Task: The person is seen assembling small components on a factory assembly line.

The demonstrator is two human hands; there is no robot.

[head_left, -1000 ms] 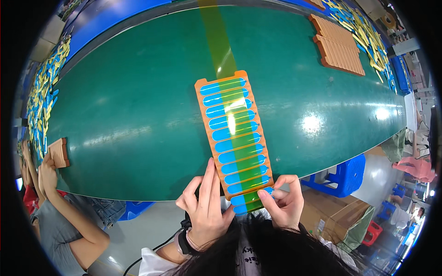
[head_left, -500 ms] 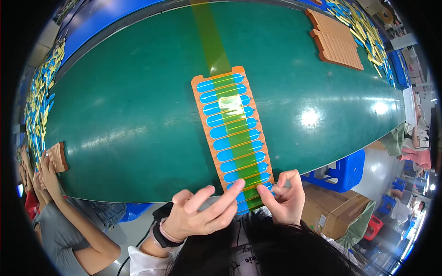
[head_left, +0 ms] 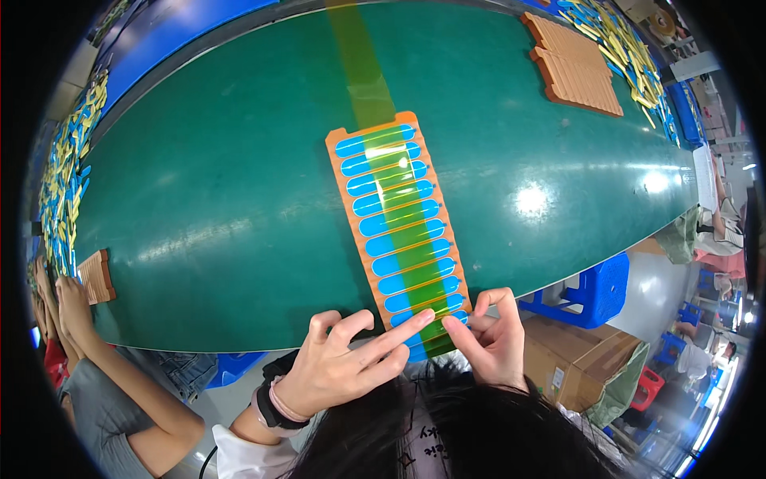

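Observation:
An orange grooved tray [head_left: 438, 185] lies slightly slanted before me, its grooves filled with flat, round-ended blue strips [head_left: 381, 245]. A band of clear yellow-green tape [head_left: 411, 235] runs lengthwise over the strips and past the tray's far end. My left hand [head_left: 343, 359] is at the near end, fingers spread, the index fingertip touching the tape. On the near right corner is my right hand [head_left: 496, 343], thumb over the end of a strip and bent index finger at the tray's edge. The lower fingers of that hand are partly hidden.
Stacked orange trays [head_left: 576, 68] stand at the far right beside a heap of yellow and blue strips [head_left: 610, 40]. Another heap [head_left: 64, 176] lies at the left edge, near a co-worker's hand [head_left: 73, 307] and tray [head_left: 97, 277]. A blue stool [head_left: 594, 295] and cardboard box [head_left: 578, 355] stand off the table.
My left index fingertip has slid slightly right along the near end of the tape, closer to my right thumb. The whole view has shifted a little. The co-worker's hand at the left has moved.

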